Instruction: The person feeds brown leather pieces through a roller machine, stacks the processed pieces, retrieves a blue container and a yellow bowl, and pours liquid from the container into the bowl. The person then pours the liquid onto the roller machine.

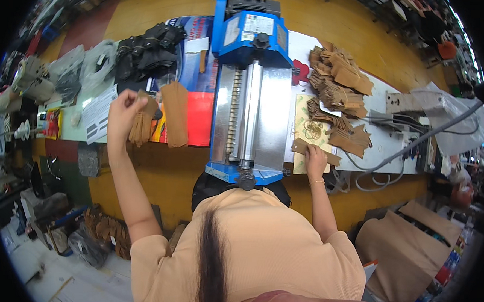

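My left hand is raised over the left part of the table, fingers closed on a small brown leather-like piece. Just below it lies a fanned pile of similar pieces, and beside that a flat brown stack. Between my two arms stands a blue machine with long metal rollers. To its right, my right hand grips a brown strip at the table's near edge; my fingertips partly cover it. Rubber bands lie on a patterned card just beyond that hand.
Bundles of brown pieces line the right side of the table. At the far left are black bundles and plastic bags. A grey cable loops by the right end. A red sheet lies left of the machine.
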Demonstrator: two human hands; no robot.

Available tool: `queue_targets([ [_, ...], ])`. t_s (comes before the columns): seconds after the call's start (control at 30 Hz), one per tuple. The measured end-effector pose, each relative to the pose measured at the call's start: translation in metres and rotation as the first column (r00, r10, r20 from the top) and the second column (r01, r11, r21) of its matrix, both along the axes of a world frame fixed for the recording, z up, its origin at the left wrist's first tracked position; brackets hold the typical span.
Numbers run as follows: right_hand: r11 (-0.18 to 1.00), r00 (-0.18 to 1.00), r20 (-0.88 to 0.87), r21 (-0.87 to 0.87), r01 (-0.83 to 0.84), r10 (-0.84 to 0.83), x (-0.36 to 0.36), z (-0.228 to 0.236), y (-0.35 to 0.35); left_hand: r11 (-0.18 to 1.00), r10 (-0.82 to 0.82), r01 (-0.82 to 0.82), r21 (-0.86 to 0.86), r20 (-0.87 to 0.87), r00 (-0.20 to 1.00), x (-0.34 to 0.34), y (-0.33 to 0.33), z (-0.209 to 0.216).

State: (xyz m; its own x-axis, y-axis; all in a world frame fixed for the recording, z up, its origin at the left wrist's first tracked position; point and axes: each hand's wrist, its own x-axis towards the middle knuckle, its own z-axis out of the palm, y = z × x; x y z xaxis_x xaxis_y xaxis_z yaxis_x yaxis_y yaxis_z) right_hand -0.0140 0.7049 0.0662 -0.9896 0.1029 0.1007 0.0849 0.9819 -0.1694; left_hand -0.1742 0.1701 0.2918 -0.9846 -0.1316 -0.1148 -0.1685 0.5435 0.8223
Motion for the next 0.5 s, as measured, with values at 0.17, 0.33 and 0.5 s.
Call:
queue_targets([
  [0.17, 1.0, 1.0, -0.002, 0.007, 0.008, -0.008, -0.002, 0.001, 0.0, 0.921, -0.033, -0.088, -0.38, -0.302, 0.953, -0.04, -0.006, 0.009],
  [0.33, 1.0, 1.0, 0.024, -0.018, 0.009, -0.009, -0.005, 0.002, 0.002, 0.764, -0.348, -0.096, -0.638, -0.533, 0.772, -0.013, -0.002, -0.062],
  [0.5, 0.999, 0.999, 0.04, -0.033, -0.007, 0.009, -0.004, 0.002, 0.003, 0.714, -0.477, 0.166, -0.68, -0.299, 0.827, 0.075, 0.008, -0.167],
])
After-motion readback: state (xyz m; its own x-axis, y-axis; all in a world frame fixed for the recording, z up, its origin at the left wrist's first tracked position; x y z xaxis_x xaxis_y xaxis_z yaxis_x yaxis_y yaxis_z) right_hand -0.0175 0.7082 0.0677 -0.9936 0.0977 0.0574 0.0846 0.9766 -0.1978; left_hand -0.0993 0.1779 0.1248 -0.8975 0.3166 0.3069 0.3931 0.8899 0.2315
